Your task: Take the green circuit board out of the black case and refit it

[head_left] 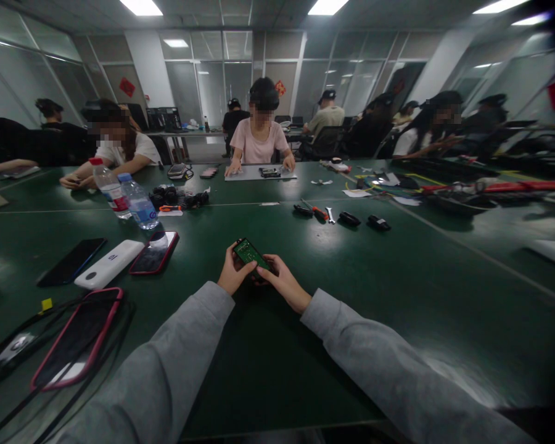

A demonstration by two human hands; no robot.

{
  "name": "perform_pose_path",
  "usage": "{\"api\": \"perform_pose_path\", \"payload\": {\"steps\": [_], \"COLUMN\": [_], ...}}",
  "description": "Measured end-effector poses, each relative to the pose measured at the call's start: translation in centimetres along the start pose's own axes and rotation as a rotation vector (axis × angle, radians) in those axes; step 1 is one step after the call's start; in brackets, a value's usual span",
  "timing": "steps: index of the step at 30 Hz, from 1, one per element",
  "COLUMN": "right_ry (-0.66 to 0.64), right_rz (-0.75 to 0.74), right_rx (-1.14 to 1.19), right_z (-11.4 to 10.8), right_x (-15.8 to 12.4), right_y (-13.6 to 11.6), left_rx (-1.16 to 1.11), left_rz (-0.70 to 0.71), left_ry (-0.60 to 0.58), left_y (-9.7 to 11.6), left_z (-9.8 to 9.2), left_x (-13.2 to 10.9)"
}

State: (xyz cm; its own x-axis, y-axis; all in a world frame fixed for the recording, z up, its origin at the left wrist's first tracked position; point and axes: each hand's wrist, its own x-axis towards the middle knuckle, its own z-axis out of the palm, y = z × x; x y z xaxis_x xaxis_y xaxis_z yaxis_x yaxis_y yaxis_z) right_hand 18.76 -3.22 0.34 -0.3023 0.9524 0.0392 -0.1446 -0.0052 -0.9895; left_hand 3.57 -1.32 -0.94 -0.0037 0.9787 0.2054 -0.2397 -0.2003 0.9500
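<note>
A small green circuit board point(250, 251) with a dark edge is held tilted above the table in front of me. My left hand point(234, 271) grips its left side, the thumb lying across the lower edge. On the other side, my right hand point(282, 277) grips the lower right end, its thumb close to the left one. The fingers of both hands curl beneath the board and are partly hidden. Beyond my hands lie a screwdriver point(319, 213), a small wrench point(330, 215) and black rounded parts point(349, 219).
Left of my hands lie a red-edged phone point(155, 253), a white power bank point(110, 264), a dark phone point(71, 262) and a pink-cased phone point(78, 339) under black cables. Two water bottles point(141, 203) stand behind them. Across the green table point(398, 296) sits a person in pink point(259, 139).
</note>
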Motion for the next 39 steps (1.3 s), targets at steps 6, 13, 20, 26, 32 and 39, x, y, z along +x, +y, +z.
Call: {"api": "perform_pose_path", "payload": {"steps": [6,13,20,26,32,39], "right_ry": [-0.023,-0.016,-0.001,-0.005,-0.014,-0.007], "right_rz": [-0.007,-0.006,-0.004,-0.010,-0.007,0.013], "right_rx": [0.000,0.008,0.024,0.031,0.031,0.051], "right_z": [-0.17,-0.03,0.12,0.00,-0.08,0.03], "right_x": [0.10,0.07,0.05,0.19,0.12,-0.01], "right_y": [0.18,-0.08,-0.05,0.21,0.03,-0.20], "left_rx": [-0.008,-0.013,-0.008,-0.032,-0.020,-0.023], "left_rz": [0.003,0.011,0.004,-0.001,-0.013,-0.016], "left_ry": [-0.024,-0.023,-0.014,-0.004,-0.015,0.017], "left_y": [-0.08,-0.18,-0.08,-0.11,-0.13,0.13], "left_z": [-0.19,-0.16,-0.08,-0.05,-0.41,-0.34], "left_x": [0.14,0.08,0.05,0.08,0.27,0.16]}}
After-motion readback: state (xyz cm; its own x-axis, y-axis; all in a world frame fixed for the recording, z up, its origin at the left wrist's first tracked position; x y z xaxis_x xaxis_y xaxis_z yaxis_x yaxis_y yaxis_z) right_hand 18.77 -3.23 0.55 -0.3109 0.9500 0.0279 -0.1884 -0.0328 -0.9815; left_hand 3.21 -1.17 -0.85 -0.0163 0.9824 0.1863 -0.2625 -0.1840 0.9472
